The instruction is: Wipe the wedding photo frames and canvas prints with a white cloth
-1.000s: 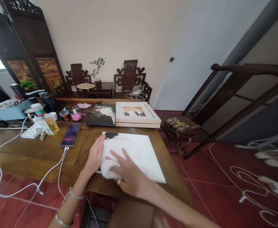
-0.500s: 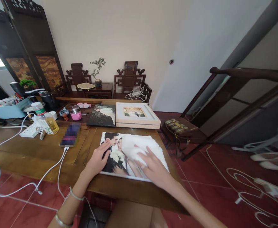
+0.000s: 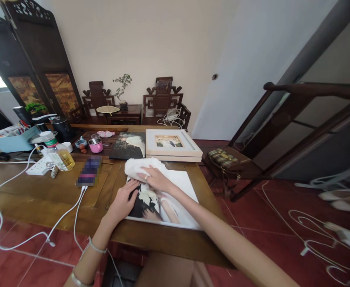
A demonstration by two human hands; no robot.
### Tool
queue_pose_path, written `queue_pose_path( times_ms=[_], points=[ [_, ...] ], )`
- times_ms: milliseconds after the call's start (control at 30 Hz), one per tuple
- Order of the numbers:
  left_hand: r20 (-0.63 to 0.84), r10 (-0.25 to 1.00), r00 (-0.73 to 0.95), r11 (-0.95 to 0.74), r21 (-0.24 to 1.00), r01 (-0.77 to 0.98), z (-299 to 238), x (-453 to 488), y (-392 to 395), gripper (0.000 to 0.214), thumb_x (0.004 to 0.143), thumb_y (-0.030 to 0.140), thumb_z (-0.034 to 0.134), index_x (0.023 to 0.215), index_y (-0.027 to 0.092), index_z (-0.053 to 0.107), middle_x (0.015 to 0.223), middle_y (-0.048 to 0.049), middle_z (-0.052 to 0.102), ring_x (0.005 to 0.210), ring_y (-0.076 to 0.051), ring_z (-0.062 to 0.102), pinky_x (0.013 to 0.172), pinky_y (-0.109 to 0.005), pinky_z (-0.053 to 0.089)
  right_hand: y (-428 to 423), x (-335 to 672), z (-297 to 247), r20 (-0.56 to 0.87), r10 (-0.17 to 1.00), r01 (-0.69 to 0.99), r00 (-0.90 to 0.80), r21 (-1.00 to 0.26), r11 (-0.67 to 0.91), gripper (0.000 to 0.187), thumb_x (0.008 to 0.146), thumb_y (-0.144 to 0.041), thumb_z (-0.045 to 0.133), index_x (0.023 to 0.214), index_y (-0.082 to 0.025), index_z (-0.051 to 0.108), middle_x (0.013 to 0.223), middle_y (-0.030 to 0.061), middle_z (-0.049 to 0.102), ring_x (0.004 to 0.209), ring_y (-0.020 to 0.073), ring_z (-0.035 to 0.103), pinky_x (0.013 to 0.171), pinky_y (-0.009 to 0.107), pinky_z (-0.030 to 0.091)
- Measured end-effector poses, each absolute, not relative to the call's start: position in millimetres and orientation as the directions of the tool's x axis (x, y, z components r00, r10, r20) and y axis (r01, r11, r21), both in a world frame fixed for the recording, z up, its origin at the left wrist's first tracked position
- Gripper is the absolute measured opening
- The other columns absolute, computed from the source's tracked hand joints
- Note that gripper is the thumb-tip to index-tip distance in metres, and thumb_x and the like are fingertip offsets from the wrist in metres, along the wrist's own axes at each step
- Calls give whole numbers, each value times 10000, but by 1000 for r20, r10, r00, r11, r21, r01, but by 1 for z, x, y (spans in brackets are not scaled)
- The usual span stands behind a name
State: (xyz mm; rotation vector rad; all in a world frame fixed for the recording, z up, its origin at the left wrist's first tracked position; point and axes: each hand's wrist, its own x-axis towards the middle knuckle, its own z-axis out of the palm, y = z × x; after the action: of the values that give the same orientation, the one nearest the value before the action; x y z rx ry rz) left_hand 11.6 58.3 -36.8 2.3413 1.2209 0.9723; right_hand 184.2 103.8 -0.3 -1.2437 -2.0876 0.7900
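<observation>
A large wedding photo panel (image 3: 169, 213) lies face up near the front edge of the wooden table. My left hand (image 3: 125, 202) rests flat on the panel's left edge, fingers stretched out, steadying nothing else. A white towel (image 3: 134, 166) is bunched over the panel's upper left part and hides the faces in the picture. On top of it presses my right hand (image 3: 157, 180), fingers holding the cloth against the surface. The flowers and dark suit in the print show below the towel.
Behind the panel lie a dark photo board (image 3: 129, 145) and stacked white frames (image 3: 175, 149). To the left are a phone (image 3: 88, 171) on a cable, a pink cup (image 3: 95, 145), an oil bottle (image 3: 64, 157) and a power strip (image 3: 39, 165). A wooden chair (image 3: 252, 167) stands right.
My right hand has slid the towel leftward and up across the panel, from its right side to its upper left. The panel's right side is now uncovered. My left hand stays in place.
</observation>
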Motion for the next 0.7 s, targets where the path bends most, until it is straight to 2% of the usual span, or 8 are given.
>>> queue_pose_path(
  times_ms=[100,233,333,433,533,600,700],
  points=[
    [423,813,401,-583,578,572,-35,12,57,373,881,186,427,1233,178,552,1318,-80,521,1259,-212,448,1072,-423,360,94,223,-4,149,926,603,-346,-721,341,354,874,-434,417,1083,-255,640,1205,21,613,1195,287,478,1067,488,248],
    [414,820,396,-573,587,571,-34,13,55,388,882,186,424,1255,188,529,1356,-70,479,1283,-199,413,1086,-404,341,84,279,-16,94,977,700,-192,-685,203,428,863,-432,415,1188,-201,571,1362,79,474,1341,335,234,1079,545,174],
    [398,826,400,-564,576,592,-36,12,55,405,888,199,420,1285,180,493,1382,-77,445,1304,-196,380,1093,-398,327,67,302,-24,76,990,742,-116,-656,137,413,848,-411,431,1167,-191,571,1365,94,468,1360,336,160,1077,556,180],
    [385,830,403,-558,561,612,-38,12,56,425,893,218,422,1315,185,453,1411,-78,402,1328,-200,333,1097,-412,314,32,305,-25,137,963,780,-233,-566,268,286,851,-376,435,997,-223,628,1387,52,445,1361,320,158,1068,548,241],
    [364,836,410,-549,553,627,-38,12,57,426,903,239,409,1323,173,441,1420,-89,386,1339,-199,313,1104,-419,298,-20,296,-20,181,901,784,-393,-445,432,223,863,-309,420,849,-217,624,1450,27,341,1371,305,101,1052,564,278],
    [356,837,415,-547,554,628,-38,12,57,425,909,244,394,1324,168,438,1417,-94,391,1339,-195,313,1108,-421,292,-54,289,-16,173,875,778,-452,-404,482,196,854,-263,430,826,-221,620,1460,19,310,1373,294,66,1039,563,311],
    [351,839,416,-544,561,624,-39,12,58,422,907,252,397,1318,177,447,1416,-88,397,1340,-197,313,1107,-424,294,-88,282,-9,156,837,742,-525,-398,539,178,831,-213,456,846,-243,631,1438,12,345,1366,273,121,1035,527,349]
  ],
)
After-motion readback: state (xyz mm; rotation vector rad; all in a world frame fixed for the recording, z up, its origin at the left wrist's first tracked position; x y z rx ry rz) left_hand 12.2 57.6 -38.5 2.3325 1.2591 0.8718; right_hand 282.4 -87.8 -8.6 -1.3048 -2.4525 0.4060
